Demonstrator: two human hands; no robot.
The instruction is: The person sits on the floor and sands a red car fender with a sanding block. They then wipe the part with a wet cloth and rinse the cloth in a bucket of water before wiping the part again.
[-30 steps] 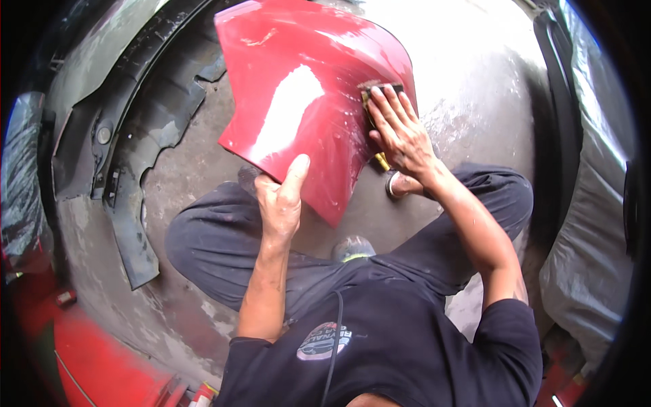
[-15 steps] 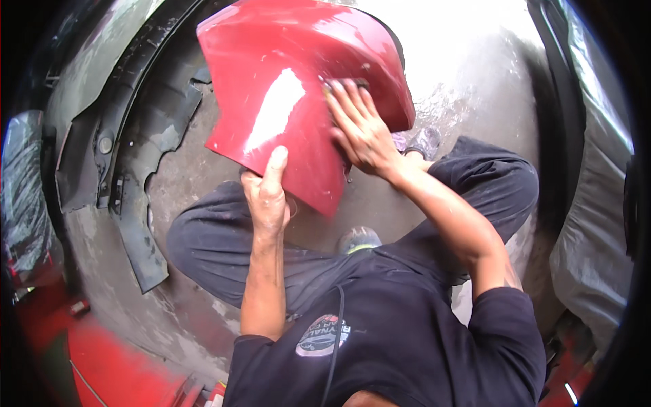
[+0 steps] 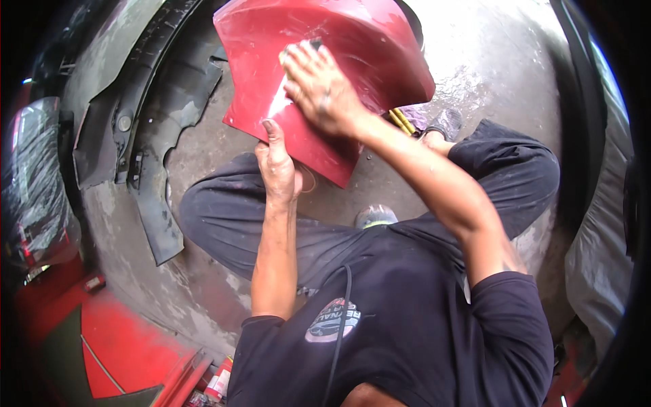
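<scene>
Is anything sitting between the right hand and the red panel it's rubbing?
Only a small dark pad, probably a sanding pad, whose edge pokes out past the fingertips of the right hand, pressed flat on the red panel. Nothing else lies between them. The left hand grips the panel's lower edge directly.

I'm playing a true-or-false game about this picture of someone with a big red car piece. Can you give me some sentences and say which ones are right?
1. The right hand lies flat on the red panel. True.
2. The left hand grips the panel's lower edge. True.
3. The panel is blue. False: it is red and glossy.
4. The person stands upright. False: they sit on the concrete floor with knees bent.
5. A dark grey bumper part lies to the person's left. True.
</scene>
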